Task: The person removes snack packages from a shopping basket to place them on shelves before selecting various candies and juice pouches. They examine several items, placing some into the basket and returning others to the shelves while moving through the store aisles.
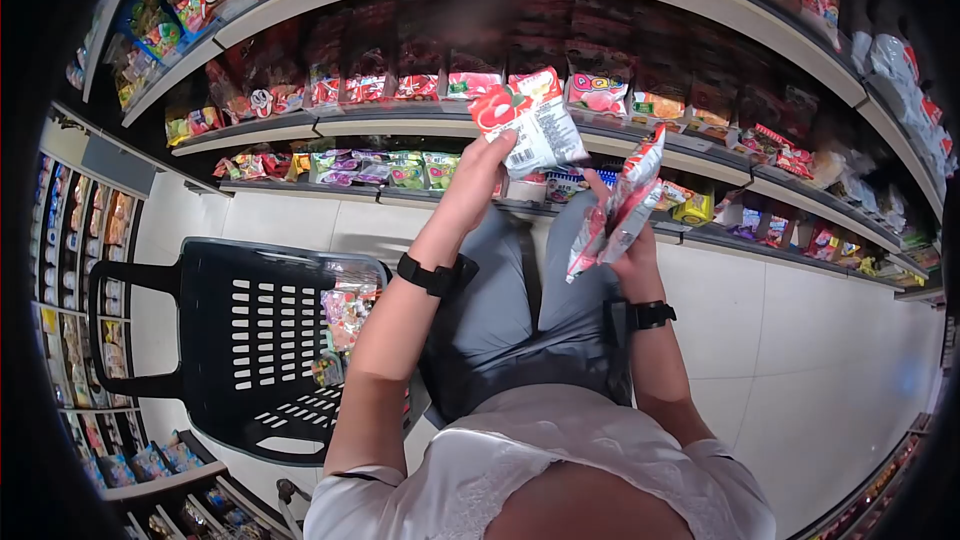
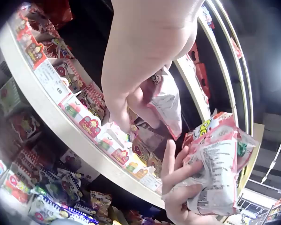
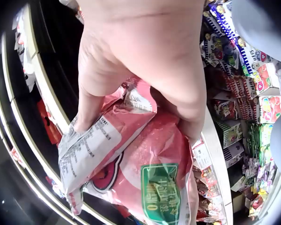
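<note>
My left hand pinches a red and white candy bag by its lower left corner, its printed back with a barcode facing up. In the left wrist view that bag is partly hidden behind the hand. Just to the right, my right hand holds two candy bags together, standing on edge. The right wrist view shows the thumb and fingers spread around them: one is a pink bag with a green label, the other has a white printed panel. The hands are apart, over the lap.
Shelves of bagged sweets run across in front, with price tags along the edges. A black shopping basket with several packets in it stands on the left. Pale floor tiles lie to the right; another shelf rack is at far left.
</note>
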`<state>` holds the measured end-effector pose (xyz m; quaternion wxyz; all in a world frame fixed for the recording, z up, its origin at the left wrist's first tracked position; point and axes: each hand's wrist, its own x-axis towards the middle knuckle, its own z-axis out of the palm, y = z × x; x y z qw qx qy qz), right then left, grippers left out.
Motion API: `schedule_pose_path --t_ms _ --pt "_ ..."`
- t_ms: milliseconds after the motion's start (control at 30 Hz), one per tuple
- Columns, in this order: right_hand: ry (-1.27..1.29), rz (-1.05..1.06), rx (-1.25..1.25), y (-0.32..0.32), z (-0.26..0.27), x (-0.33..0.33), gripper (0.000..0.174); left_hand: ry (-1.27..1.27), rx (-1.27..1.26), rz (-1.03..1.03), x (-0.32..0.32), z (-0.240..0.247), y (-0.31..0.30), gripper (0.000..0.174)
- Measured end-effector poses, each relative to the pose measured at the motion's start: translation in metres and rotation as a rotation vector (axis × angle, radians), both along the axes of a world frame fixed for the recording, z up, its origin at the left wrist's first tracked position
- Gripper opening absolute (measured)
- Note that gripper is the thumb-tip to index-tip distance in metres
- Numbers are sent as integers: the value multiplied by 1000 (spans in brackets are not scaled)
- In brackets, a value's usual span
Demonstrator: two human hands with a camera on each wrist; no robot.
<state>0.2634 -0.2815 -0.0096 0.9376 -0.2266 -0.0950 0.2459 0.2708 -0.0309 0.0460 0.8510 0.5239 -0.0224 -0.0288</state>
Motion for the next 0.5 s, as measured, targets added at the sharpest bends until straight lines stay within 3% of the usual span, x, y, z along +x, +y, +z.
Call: schedule_pose_path --t_ms 67,100,167,233,267,300,433,500 --pt "-58 44 50 -1 -11 4 59 -287 352 241 1 -10 3 32" --pt "-116 83 95 0 -10 5 59 -287 351 237 -2 -6 2 32" --pt "-120 123 129 4 -11 6 59 -322 728 395 -12 3 -6 25" --pt "-33 173 124 16 -4 6 55 -350 879 395 -27 10 -25 27" --pt "-28 107 101 21 -1 0 51 -482 938 410 -34 14 -36 30" --pt "7 67 81 14 -29 5 52 -616 997 427 -40 18 -44 35" --pt "65 -40 -36 8 -23 -5 55 -717 1007 205 -45 20 -36 43" --pt "84 -17 -89 -2 -28 -10 57 -444 667 -89 -40 20 -30 40"
